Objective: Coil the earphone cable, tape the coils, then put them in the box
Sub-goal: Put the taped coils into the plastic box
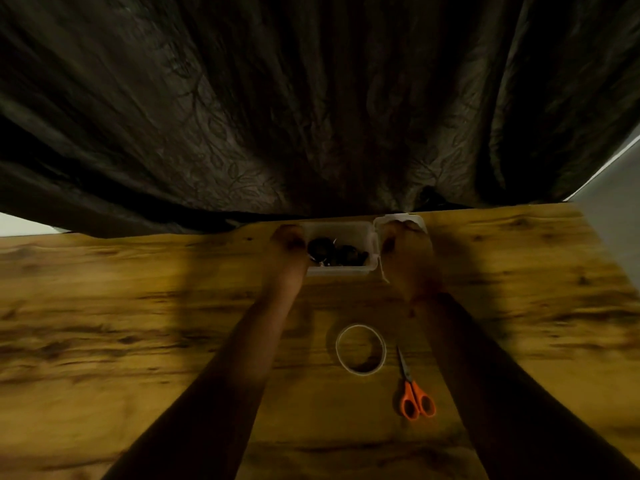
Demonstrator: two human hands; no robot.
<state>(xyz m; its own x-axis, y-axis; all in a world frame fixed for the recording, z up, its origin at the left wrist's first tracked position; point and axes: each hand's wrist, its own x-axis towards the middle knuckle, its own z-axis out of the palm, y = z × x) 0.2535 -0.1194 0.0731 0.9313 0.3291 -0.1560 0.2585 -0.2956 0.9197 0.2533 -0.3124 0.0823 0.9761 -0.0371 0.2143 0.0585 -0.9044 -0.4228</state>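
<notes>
Head view: wooden table (138, 306), dark curtain (277, 98) behind. Left hand (289, 242) and right hand (403, 251) flank box (341, 270); grips unclear.

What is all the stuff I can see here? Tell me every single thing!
box: one, clear white plastic, far edge of the table, lid open to its right
earphone coils: dark bundles, number unclear, inside the box
tape roll: one, whitish ring, lying flat, nearer the person
scissors: one pair, orange handles, right of the tape roll
table: one, brown wood grain
curtain: dark, patterned, behind the table
left hand: at the box's left side
right hand: on the lid side; its grip is too dim to judge
</notes>
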